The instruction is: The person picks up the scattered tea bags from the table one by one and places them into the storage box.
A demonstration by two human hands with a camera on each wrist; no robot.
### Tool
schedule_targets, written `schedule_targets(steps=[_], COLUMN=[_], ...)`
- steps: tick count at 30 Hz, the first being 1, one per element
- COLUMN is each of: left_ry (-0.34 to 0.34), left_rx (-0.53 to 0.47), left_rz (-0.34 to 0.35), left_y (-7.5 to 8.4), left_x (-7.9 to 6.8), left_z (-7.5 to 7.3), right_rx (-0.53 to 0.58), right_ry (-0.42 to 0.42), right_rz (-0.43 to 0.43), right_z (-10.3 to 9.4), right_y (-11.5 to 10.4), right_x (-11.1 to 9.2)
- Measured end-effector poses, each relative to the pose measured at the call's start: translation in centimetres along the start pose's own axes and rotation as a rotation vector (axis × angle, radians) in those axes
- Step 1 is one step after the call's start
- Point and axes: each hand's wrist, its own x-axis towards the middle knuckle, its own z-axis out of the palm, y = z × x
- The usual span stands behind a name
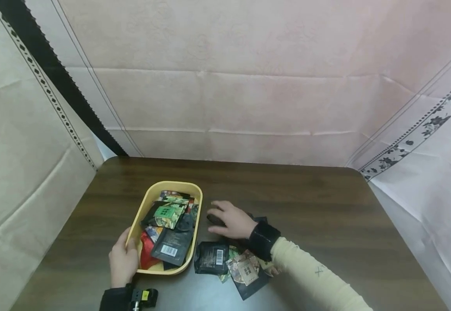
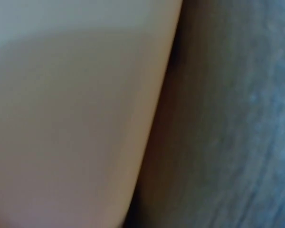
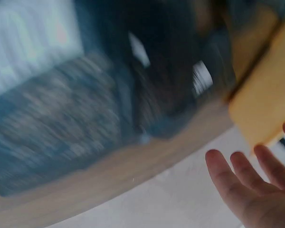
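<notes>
At the left side of a yellow plastic basket (image 1: 199,201), my left hand (image 1: 123,260) grips the rim. Inside the basket lie several small packets, among them a dark packet with a barcode label (image 1: 174,247), a green patterned packet (image 1: 169,214) and a red packet (image 1: 146,252). My right hand (image 1: 231,220) is just right of the basket, its fingers spread toward it. A dark object (image 1: 214,219) shows partly under those fingers. In the right wrist view the fingers (image 3: 237,183) are loosely extended, with blurred dark packets (image 3: 61,109) close to the camera.
Below my right wrist, a black packet with a barcode (image 1: 209,258) and a picture-printed packet (image 1: 247,271) lie in a loose pile on the brown wooden table (image 1: 311,203). Pale patterned cloth (image 1: 225,86) hangs behind the table and at both sides.
</notes>
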Motion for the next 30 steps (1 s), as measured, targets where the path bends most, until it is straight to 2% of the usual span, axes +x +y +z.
schedule_targets(steps=[6, 10, 16, 19, 23, 27, 30], left_ry=[0.013, 0.030, 0.042, 0.045, 0.037, 0.035, 0.034], left_rx=[-0.003, 0.007, -0.002, -0.003, 0.002, 0.006, -0.001], left_rz=[0.002, 0.029, 0.035, 0.035, 0.028, 0.005, -0.002], left_y=[-0.2, -0.3, -0.4, -0.3, -0.4, -0.4, -0.3], left_x=[0.0, 0.0, -0.1, 0.0, 0.1, 0.1, 0.1], left_z=[0.0, 0.1, 0.3, 0.3, 0.2, 0.1, 0.2], right_rx=[-0.224, -0.276, -0.360, -0.337, -0.294, -0.346, -0.349], right_ry=[-0.158, -0.223, -0.235, -0.218, -0.183, -0.143, -0.100], right_rz=[-0.236, -0.305, -0.303, -0.270, -0.255, -0.281, -0.260], right_z=[1.7, 2.2, 2.9, 2.9, 3.0, 3.2, 3.1], right_y=[-1.6, -2.7, -3.4, -3.5, -3.5, -3.4, -3.2], right_x=[-2.5, -3.3, -3.4, -3.2, -2.8, -2.5, -2.6])
